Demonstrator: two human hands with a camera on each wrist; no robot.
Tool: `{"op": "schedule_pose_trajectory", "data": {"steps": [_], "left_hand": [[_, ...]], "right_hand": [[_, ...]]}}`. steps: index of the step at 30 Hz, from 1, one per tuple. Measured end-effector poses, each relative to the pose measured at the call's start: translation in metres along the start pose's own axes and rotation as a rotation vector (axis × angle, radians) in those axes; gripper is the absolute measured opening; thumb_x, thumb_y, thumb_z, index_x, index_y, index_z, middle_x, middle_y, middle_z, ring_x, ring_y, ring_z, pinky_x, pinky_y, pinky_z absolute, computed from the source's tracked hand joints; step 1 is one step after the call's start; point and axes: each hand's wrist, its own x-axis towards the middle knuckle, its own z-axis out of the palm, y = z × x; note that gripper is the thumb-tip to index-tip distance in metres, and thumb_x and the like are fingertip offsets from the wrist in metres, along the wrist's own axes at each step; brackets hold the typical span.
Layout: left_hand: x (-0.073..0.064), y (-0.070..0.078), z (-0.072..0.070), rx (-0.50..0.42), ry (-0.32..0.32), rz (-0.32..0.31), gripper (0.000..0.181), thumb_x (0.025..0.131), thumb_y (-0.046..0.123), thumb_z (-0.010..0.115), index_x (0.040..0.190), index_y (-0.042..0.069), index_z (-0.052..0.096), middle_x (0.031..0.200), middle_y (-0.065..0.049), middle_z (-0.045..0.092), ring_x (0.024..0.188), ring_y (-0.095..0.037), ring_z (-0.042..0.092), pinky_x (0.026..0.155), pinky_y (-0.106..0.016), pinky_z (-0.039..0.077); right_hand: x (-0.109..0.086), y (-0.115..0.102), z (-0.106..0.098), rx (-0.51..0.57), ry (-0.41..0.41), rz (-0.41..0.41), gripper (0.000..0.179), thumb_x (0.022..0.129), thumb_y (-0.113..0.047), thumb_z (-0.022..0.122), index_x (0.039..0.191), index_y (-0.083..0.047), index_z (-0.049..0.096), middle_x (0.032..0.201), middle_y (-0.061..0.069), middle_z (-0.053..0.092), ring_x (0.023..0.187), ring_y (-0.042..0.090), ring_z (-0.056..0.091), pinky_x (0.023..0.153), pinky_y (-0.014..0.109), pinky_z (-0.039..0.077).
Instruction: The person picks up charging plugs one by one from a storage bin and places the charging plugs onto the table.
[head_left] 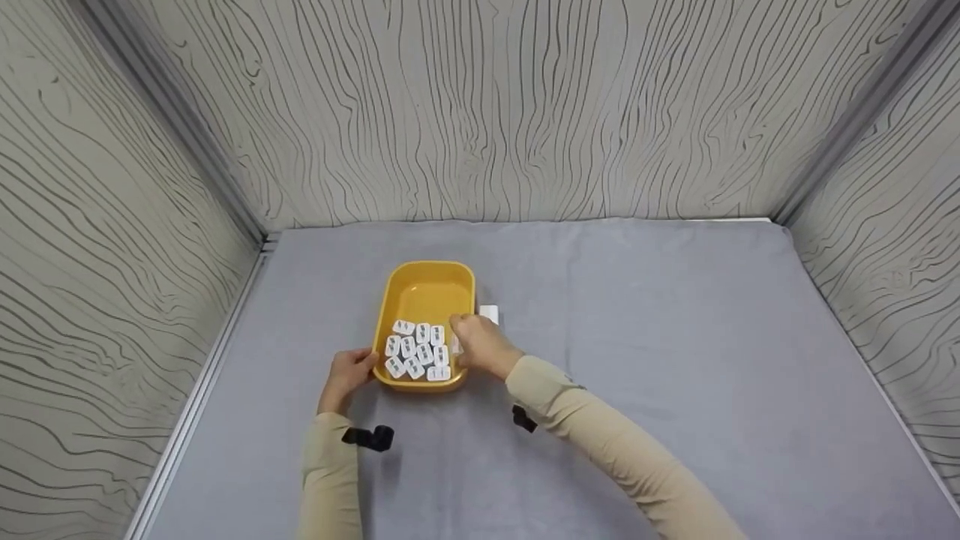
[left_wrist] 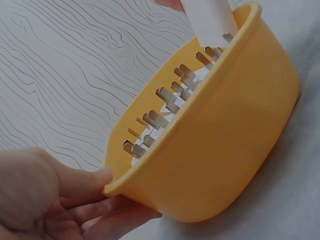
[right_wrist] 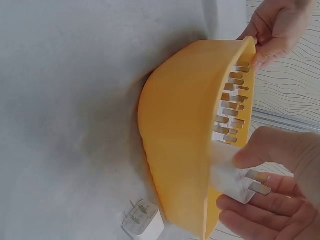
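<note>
Left hand (head_left: 351,377): thumb and fingers pinch the yellow bin (left_wrist: 235,130) at its near left corner, thumb at the rim, other fingers against the outside. Right hand (head_left: 487,346): thumb and fingers grip a white charger (right_wrist: 229,172) by its sides at the bin's right rim, metal prongs up. A cluster of chargers (head_left: 409,346) sits in the near part of the bin, prongs likewise up. One loose charger (right_wrist: 144,220) is on the table (head_left: 660,337), just outside the right wall.

Step in hand, by judgement: setting the gripped charger among the others. Best done base first, clear of the rim, onto bare bin floor rather than neighbouring prongs. Release only once the base sits flat, otherwise it may tip; the corner pinch should stay firm so the bin does not slide
</note>
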Motion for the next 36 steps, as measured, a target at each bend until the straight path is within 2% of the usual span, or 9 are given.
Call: {"op": "schedule_pose_trajectory", "data": {"steps": [4,11,23,32,36], "left_hand": [[0.0,0.0,0.0,0.002,0.006,0.0,0.035,0.1,0.011,0.049,0.127,-0.01,0.057,0.126,-0.028,0.061,0.088,-0.012,0.062,0.08,-0.026,0.056],[0.0,-0.001,0.0,-0.04,0.022,0.034,0.032,0.097,0.006,0.05,0.121,-0.014,0.059,0.115,-0.028,0.065,0.077,-0.008,0.059,0.068,-0.019,0.052],[-0.001,-0.001,-0.001,-0.02,0.006,0.037,0.031,0.098,0.007,0.05,0.119,-0.013,0.06,0.109,-0.025,0.066,0.076,-0.009,0.057,0.066,-0.018,0.05],[0.0,-0.001,-0.001,-0.03,0.01,0.026,0.032,0.098,0.007,0.05,0.121,-0.014,0.059,0.117,-0.028,0.065,0.081,-0.01,0.061,0.072,-0.021,0.054],[-0.001,0.0,-0.001,-0.022,0.009,0.029,0.033,0.098,0.007,0.05,0.122,-0.014,0.058,0.12,-0.03,0.063,0.083,-0.01,0.062,0.074,-0.022,0.055]], "right_hand": [[-0.002,0.002,0.0,0.04,0.036,0.028,0.035,0.066,-0.003,0.081,0.093,0.005,0.06,0.087,0.017,0.066,0.079,0.031,0.063,0.074,0.042,0.055],[-0.005,0.006,0.002,0.083,0.127,0.048,0.023,0.065,0.002,0.077,0.084,0.007,0.064,0.08,0.017,0.065,0.073,0.028,0.058,0.068,0.041,0.052],[-0.006,0.013,0.003,0.198,0.107,0.109,0.022,0.068,0.003,0.077,0.086,0.008,0.066,0.096,0.022,0.063,0.086,0.03,0.058,0.081,0.046,0.053],[-0.006,0.02,0.006,0.192,0.134,0.113,0.018,0.068,0.001,0.076,0.083,0.004,0.066,0.081,0.017,0.068,0.071,0.023,0.055,0.068,0.04,0.051],[-0.007,0.023,0.006,0.202,0.156,0.123,0.018,0.07,-0.004,0.077,0.083,0.004,0.066,0.08,0.016,0.068,0.07,0.022,0.054,0.068,0.039,0.051]]}}
